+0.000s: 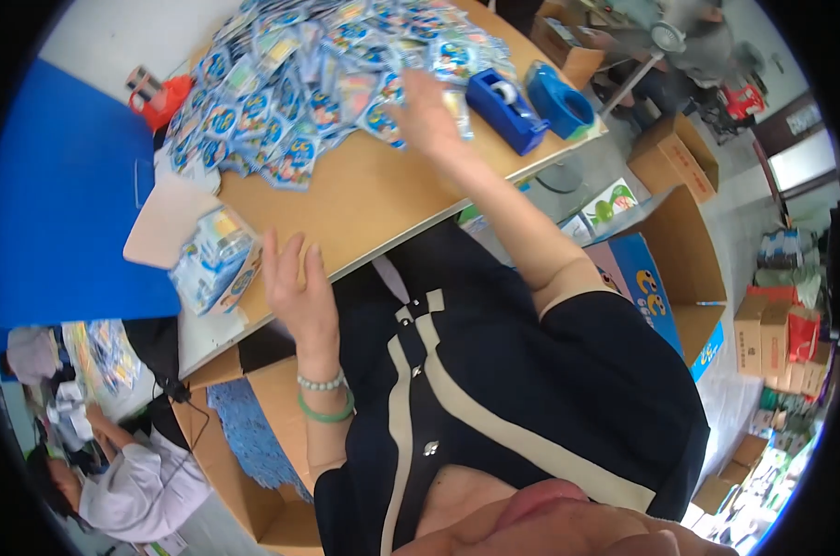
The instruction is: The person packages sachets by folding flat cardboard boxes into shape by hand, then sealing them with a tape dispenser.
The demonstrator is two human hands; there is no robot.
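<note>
Black short-sleeved shirt with cream trim (531, 389) fills the foreground, worn by the person. Beyond it, small flat blue-and-white plastic packets (281, 102) lie heaped across the far side of a light wood-coloured table (364, 185), within arm's reach. Right hand (426, 116) reaches to the heap's near edge; its fingers are blurred, so whether they pinch a packet cannot be told. Left hand (299, 292), fingers spread and apparently empty, is just beside a small printed carton (242, 285), whose folded-back flap leaves its packet-filled mouth accessible; contact is unclear. A dark-blue tape dispenser (508, 111) stands right of the heap. Lower left, a co-worker in white (142, 496) is partly cut off.
</note>
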